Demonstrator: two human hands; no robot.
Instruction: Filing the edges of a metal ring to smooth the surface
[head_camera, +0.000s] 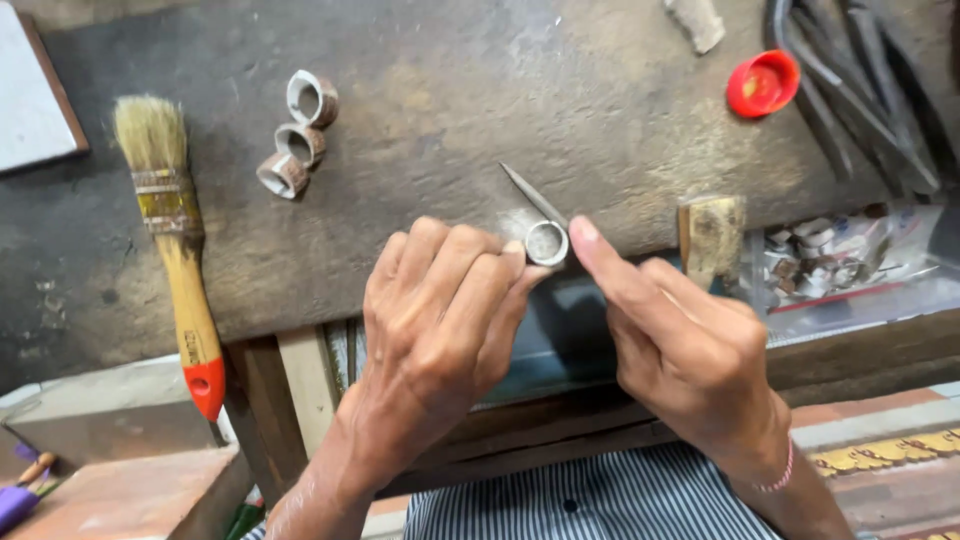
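Observation:
My left hand (440, 320) pinches a small silver ring (546, 243) at its fingertips, held at the front edge of a worn dark workbench (430, 120). My right hand (680, 345) grips a thin metal file (530, 192), index finger stretched along it; the file's tip passes through or against the ring and points up-left over the bench. Both hands meet at the ring.
Three rough ring blanks (296, 135) lie at the bench's upper left beside a paintbrush (175, 240) with a wooden handle and red tip. A red cap (762, 83) and dark metal tools (860, 80) sit upper right. A wooden bench pin (712, 235) and a clear bag of metal pieces (830, 260) lie at right.

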